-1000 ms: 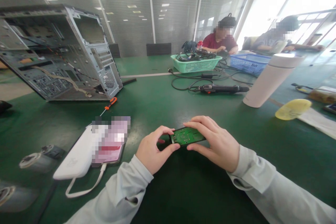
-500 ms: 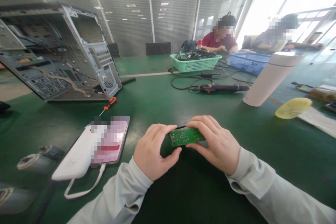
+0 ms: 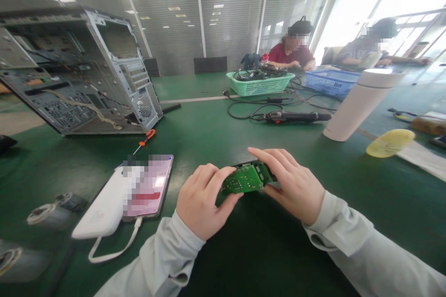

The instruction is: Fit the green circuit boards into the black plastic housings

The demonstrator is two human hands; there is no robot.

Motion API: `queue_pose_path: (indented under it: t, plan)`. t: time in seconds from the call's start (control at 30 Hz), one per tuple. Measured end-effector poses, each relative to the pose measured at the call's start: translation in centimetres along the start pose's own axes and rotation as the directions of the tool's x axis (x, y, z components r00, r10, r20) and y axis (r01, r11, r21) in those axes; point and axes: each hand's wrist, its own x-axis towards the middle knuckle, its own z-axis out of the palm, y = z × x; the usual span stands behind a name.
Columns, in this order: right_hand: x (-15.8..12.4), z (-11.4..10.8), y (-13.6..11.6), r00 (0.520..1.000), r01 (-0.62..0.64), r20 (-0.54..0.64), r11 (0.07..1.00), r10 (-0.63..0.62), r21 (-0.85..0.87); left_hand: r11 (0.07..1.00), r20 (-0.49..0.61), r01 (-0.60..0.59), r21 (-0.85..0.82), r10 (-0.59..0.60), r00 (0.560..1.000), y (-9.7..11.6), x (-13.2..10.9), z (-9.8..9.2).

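A small green circuit board (image 3: 244, 181) with solder dots is held up over the table between my two hands. My left hand (image 3: 204, 202) pinches its left end, thumb below and fingers above. My right hand (image 3: 294, 185) grips the right end of the same piece, thumb underneath, with the index finger lifted off the top edge. Behind the board shows a dark edge, and near its right end a stepped section with small parts; whether that is a second board I cannot tell.
To the left are an open computer case (image 3: 104, 74), an orange screwdriver (image 3: 148, 138), a white power bank (image 3: 99, 204), a phone (image 3: 156, 185) and metal cylinders (image 3: 49, 216). Beyond lie a green basket (image 3: 259, 86), a black electric screwdriver (image 3: 296, 117) and a white bottle (image 3: 358, 106). Two people sit behind.
My left hand has closed onto the board's left end. My right hand has shifted right and its index finger has lifted. The board is turned, showing a stepped section on the right.
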Motion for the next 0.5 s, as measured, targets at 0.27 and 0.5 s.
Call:
queue_pose_path:
  t: [0.27,0.5]
  plan:
    - [-0.2,0.3,1.1,0.986,-0.15,0.073,0.988,0.151,-0.018,0.243,0.427,0.585,-0.773,-0.482,0.765,-0.8,0.2,1.6]
    - [-0.1,0.2,1.4,0.908,-0.419,0.026,0.901,0.418,0.112,-0.285,0.709,0.658,-0.697,-0.411,0.573,-0.5,0.6,1.5]
